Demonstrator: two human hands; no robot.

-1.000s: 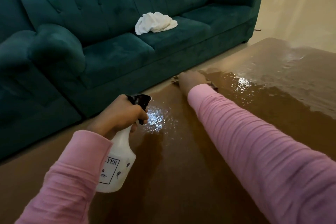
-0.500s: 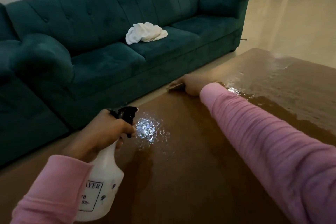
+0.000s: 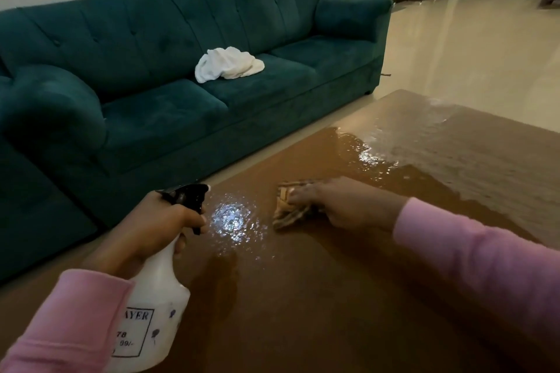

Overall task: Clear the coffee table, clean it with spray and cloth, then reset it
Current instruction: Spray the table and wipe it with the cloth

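At lower left, the left hand (image 3: pixel 157 221) grips the spray bottle (image 3: pixel 151 312), nozzle pointing toward the wet patch (image 3: pixel 231 221) on the worktop (image 3: pixel 333 297). At centre, the right hand (image 3: pixel 342 206) clutches the bunched cloth (image 3: pixel 286 209) against the worktop just beside that patch, probably to wipe it.

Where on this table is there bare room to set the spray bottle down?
Bare: the near stretch of the coffee table between the two pink sleeves, and the far side beyond the right hand, though wet-looking. Tight: between the left hand gripping the spray bottle and the cloth, where a wet patch glistens.
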